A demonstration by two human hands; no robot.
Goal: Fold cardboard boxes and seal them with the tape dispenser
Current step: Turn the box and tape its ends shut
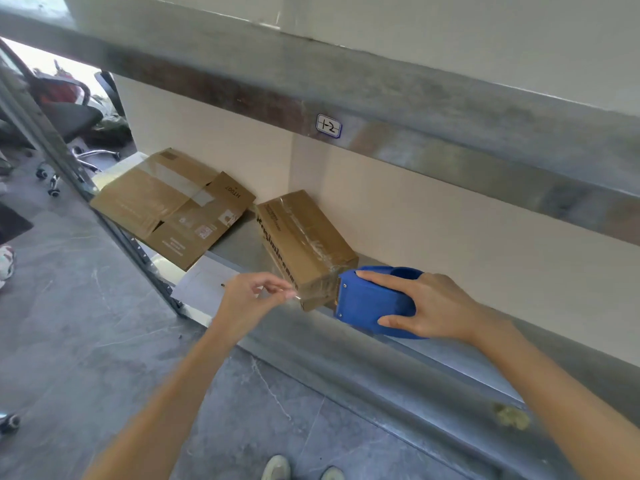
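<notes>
A small folded cardboard box (304, 240) with clear tape along its top lies on the metal shelf (433, 344). My right hand (429, 306) grips a blue tape dispenser (370, 303) held against the box's near end. A strip of clear tape (313, 294) runs from the dispenser's blade across that end. My left hand (249, 299) pinches the free end of the tape just left of the box. A flattened cardboard box (169, 206) lies further left on the same shelf.
An upper shelf beam with a label (329, 126) reading 1-2 hangs above. A slanted metal upright (104, 216) bounds the shelf on the left. An office chair (65, 123) stands beyond it on the grey floor. My shoes (277, 469) show at the bottom.
</notes>
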